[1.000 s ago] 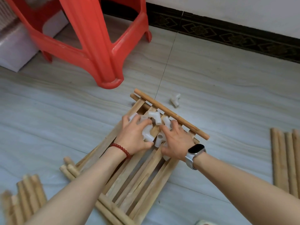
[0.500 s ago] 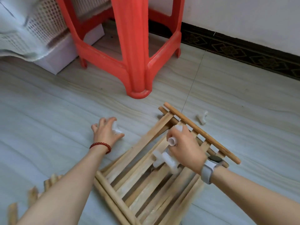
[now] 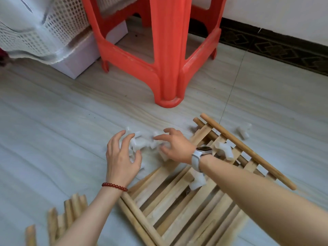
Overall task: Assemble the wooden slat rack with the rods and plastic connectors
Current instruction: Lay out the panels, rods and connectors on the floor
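A wooden slat panel lies flat on the floor at lower centre-right, with a loose rod resting across its far end. Several white plastic connectors lie in a blurred pile on the floor left of the panel. My left hand hovers over the pile with fingers spread and loosely bent. My right hand reaches across from the right, fingers spread over the same pile. Two connectors remain on the slats, another lower down. One connector sits on the floor beyond the rod.
A red plastic stool stands just behind the pile. A white mesh basket and a white box are at the back left. A bundle of short wooden rods lies at the lower left. A dark patterned skirting runs along the wall.
Both hands have carried connectors off the slat panel to the floor on its left. The right hand crossed over from the panel and released its pieces there. The view has tilted upward.
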